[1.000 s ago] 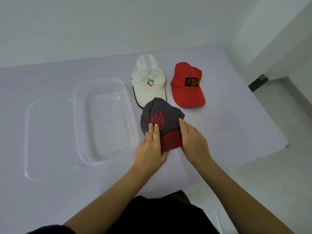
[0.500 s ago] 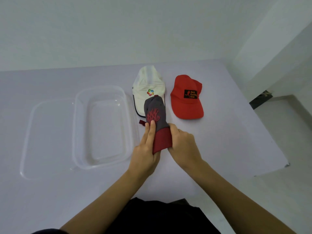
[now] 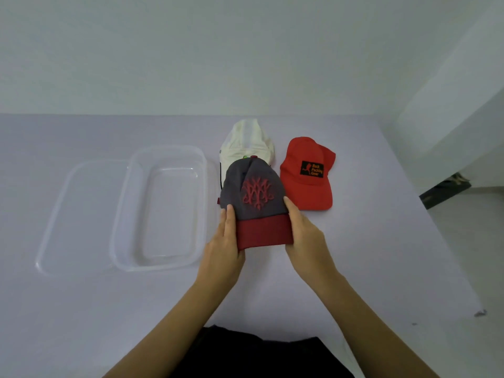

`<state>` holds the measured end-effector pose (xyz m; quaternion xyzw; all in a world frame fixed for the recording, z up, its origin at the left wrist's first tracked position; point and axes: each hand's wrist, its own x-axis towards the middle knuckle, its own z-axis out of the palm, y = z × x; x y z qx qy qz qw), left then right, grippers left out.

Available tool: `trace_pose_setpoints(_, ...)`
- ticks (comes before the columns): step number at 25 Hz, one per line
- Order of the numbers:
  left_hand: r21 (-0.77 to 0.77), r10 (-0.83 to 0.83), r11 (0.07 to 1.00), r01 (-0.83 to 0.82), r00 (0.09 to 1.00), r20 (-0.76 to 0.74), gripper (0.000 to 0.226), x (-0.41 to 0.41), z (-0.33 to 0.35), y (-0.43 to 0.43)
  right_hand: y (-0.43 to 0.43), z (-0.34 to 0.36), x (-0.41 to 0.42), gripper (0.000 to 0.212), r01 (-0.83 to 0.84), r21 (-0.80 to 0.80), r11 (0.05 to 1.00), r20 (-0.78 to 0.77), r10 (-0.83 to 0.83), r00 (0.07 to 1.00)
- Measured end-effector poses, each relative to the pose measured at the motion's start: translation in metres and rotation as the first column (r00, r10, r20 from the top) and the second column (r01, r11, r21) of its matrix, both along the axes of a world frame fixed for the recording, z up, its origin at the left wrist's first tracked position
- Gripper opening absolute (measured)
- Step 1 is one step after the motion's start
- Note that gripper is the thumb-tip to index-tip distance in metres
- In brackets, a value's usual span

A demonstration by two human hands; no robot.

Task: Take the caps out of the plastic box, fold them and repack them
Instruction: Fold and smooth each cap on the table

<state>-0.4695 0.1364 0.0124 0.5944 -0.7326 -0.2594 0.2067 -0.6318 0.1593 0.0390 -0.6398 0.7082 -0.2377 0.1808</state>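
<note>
A person stands at a pale lilac table (image 3: 354, 268) with both hands up in front of them, holding a grey cap (image 3: 253, 197) with a dark red brim and a red embroidered emblem on its front. The left hand (image 3: 223, 246) grips the brim's left edge, fingers laid flat up along the side of the crown. The right hand (image 3: 305, 236) clasps the brim's right edge, thumb reaching up against the crown. The cap faces the person, brim nearest the body, crown pointing away, and it appears lifted off the table, though I cannot tell for sure.

Behind it lies a white cap (image 3: 251, 140), mostly hidden by the grey one. Just to the right, flat on the table, is a red cap (image 3: 308, 186) with a black patch carrying orange lettering.

To the left sits a clear plastic box (image 3: 161, 159), open and with nothing in it. Its clear lid (image 3: 68, 214) lies flat beside it on the far left, one edge tucked under or against the box.

At the bottom edge, dark clothing (image 3: 259, 356) shows between the forearms.
</note>
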Motion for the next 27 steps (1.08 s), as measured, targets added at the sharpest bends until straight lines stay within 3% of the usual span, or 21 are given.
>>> trace_pose_setpoints(1,0.018,0.027,0.999,-0.028,0.999,0.028,0.071,-0.002,0.001,0.003,0.001,0.000,0.001,0.073,-0.013,0.023,1.000,-0.019,0.013,1.000)
trace_pose_setpoints(5,-0.173,-0.042,0.984,0.047,0.998,0.036,0.073,-0.006,-0.005,0.005,0.006,-0.002,0.004,0.086,-0.143,0.027,0.989,-0.050,0.144,0.988)
trace_pose_setpoints(7,-0.114,-0.032,0.993,0.017,0.991,-0.129,0.073,-0.011,-0.002,0.006,0.009,-0.004,0.013,0.086,-0.175,0.007,0.984,0.110,0.174,0.979)
trace_pose_setpoints(10,0.152,0.121,0.987,-0.059,0.891,-0.439,0.066,-0.020,0.005,0.012,0.009,-0.009,0.025,0.080,-0.136,-0.075,0.988,0.394,0.154,0.906)
trace_pose_setpoints(13,0.182,0.171,0.980,-0.082,0.816,-0.552,0.059,-0.025,0.010,0.008,0.002,-0.006,0.021,0.080,-0.160,-0.063,0.985,0.379,0.172,0.909)
trace_pose_setpoints(17,0.108,0.148,0.989,-0.102,0.749,-0.646,0.058,-0.025,0.014,0.005,-0.005,-0.005,0.024,0.078,-0.114,-0.140,0.983,0.432,0.165,0.887)
trace_pose_setpoints(20,-0.028,0.040,0.997,-0.065,0.846,-0.531,0.061,-0.008,0.005,0.006,-0.005,-0.015,0.013,0.085,-0.160,-0.177,0.971,0.347,0.214,0.913)
trace_pose_setpoints(23,-0.093,-0.019,0.996,-0.019,0.918,-0.396,0.070,0.003,0.006,0.005,-0.005,-0.016,0.003,0.078,-0.045,-0.190,0.981,0.406,0.121,0.906)
trace_pose_setpoints(27,-0.186,-0.083,0.982,0.033,0.961,-0.266,0.075,0.003,0.014,0.005,-0.002,-0.006,0.015,0.074,-0.044,-0.232,0.972,0.232,0.099,0.968)
